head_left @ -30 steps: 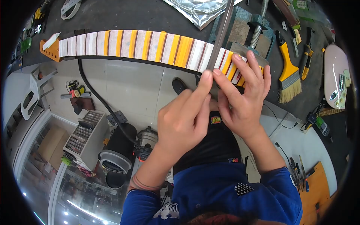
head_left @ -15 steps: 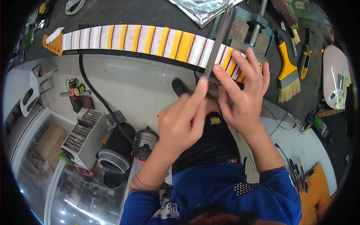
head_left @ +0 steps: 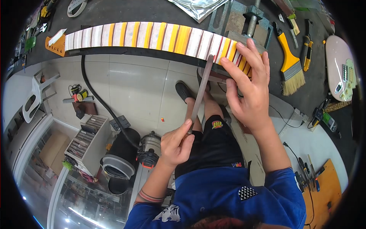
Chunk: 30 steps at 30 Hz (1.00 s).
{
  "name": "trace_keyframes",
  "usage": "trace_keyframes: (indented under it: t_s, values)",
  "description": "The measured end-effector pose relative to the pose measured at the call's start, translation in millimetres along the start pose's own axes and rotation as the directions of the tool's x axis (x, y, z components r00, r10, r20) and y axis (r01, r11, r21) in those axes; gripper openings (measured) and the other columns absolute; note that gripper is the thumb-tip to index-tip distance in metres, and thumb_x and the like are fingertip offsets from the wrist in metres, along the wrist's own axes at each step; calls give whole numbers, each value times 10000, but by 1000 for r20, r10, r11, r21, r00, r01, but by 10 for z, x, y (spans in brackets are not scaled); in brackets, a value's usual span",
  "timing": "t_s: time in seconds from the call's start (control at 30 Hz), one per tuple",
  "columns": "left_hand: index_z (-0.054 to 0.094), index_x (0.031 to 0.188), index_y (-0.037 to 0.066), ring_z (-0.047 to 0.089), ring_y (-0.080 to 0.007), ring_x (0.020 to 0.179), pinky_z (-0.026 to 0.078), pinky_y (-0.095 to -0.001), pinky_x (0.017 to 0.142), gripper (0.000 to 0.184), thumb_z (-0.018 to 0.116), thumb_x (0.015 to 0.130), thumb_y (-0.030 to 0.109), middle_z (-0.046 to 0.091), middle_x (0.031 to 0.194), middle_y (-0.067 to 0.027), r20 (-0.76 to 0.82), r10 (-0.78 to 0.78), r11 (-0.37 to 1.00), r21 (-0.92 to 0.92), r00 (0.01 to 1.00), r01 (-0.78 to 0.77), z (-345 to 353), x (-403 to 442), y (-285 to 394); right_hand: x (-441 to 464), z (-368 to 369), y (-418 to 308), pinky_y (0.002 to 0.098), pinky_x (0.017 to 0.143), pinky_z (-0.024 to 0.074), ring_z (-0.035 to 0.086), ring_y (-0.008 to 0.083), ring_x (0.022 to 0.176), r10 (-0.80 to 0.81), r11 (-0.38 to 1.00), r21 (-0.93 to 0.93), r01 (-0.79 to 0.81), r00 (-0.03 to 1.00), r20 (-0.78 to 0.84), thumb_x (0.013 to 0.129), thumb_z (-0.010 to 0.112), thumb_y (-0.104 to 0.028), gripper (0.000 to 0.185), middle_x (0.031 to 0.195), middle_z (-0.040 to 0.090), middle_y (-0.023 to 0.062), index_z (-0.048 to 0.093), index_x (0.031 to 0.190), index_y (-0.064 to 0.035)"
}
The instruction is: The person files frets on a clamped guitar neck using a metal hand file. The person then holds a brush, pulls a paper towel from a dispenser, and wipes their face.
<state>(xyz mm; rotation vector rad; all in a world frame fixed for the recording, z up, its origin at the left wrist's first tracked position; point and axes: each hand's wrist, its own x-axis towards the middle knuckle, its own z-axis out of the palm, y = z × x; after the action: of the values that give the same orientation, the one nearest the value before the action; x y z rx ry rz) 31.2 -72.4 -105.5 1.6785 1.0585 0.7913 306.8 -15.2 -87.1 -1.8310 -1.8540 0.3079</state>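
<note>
My left hand (head_left: 176,145), low and in front of my body, is closed round the handle end of a long narrow metal file (head_left: 202,87). The file's tip meets the near edge of a guitar neck (head_left: 150,35), whose fretboard is covered in white and yellow tape strips between the frets. My right hand (head_left: 249,86) is open, its fingertips resting on the taped body end of the neck and its thumb below the edge. An orange-brown headstock (head_left: 56,46) forms the neck's left end.
A vise (head_left: 244,24) stands behind the neck's right end. To the right lie a yellow brush (head_left: 288,59), a utility knife (head_left: 307,49) and a pink guitar body (head_left: 337,68). A silver bag (head_left: 198,7) is at the back. A black hose (head_left: 93,93) hangs at the left.
My left hand has drawn the file back toward my body, so its tip moved from beyond the neck to the near edge. My right hand stays on the neck.
</note>
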Motion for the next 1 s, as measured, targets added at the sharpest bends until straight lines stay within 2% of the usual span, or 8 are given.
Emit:
trace_keyframes:
  t_s: [0.27,0.37,0.5,0.57,0.67,0.73,0.8,1.0]
  values:
    - [688,1434,-86,642,-184,585,514,-296,593,541,767,899,-82,728,787,-117,34,-40,998,-38,999,41,5,-34,-10,-31,-27,-17,681,1323,160,439,417,1608,20,999,-51,-19,999,26,828,744,26,652,1629,555,132,767,1423,-238]
    - [693,1431,-87,693,-176,647,548,-291,634,505,754,930,-86,793,910,-157,46,-63,996,-56,997,65,11,110,78,-63,3,35,684,1333,122,395,433,1633,11,1000,-28,-10,999,38,886,722,7,630,1662,523,146,736,1464,-242]
    - [699,1457,-39,801,-187,902,609,-287,806,453,727,1007,-74,805,1299,-206,-26,-62,990,-126,998,58,316,981,211,-57,19,13,687,1321,134,437,417,1608,28,999,-22,-28,1000,8,848,744,15,633,1638,552,127,768,1422,-251]
    - [690,1480,-21,811,-198,1011,612,-307,878,472,732,1012,-64,789,1354,-203,35,-308,879,-371,951,299,406,1394,336,-53,37,2,688,1314,140,458,408,1596,33,999,-28,-34,999,-11,829,754,19,633,1625,567,118,785,1399,-255]
    - [686,1481,-29,803,-187,994,610,-307,857,465,731,1019,-53,788,1352,-210,-5,-192,934,-307,981,181,399,1264,250,-46,48,9,681,1317,138,459,406,1596,31,999,-36,-32,999,-14,827,755,20,639,1627,566,116,782,1400,-261]
    - [693,1471,-39,798,-191,852,602,-287,778,495,739,980,-89,807,1256,-234,-33,-68,993,-104,997,64,281,747,173,-59,43,18,678,1319,132,458,403,1597,37,999,-29,-37,999,-6,825,754,20,650,1627,566,115,777,1407,-269]
    - [697,1463,-46,801,-214,809,604,-290,764,521,742,950,-118,808,1206,-262,15,-92,996,-17,996,93,113,155,161,-58,31,21,677,1320,127,455,401,1599,40,999,-14,-40,999,8,823,754,20,666,1630,564,113,770,1417,-280]
    - [708,1450,-31,812,-243,851,616,-319,797,497,742,960,-104,816,1184,-238,-34,-60,997,-50,998,59,325,1065,295,-62,40,45,676,1321,122,444,398,1606,36,999,-22,-36,999,17,817,756,19,702,1640,556,105,751,1444,-297]
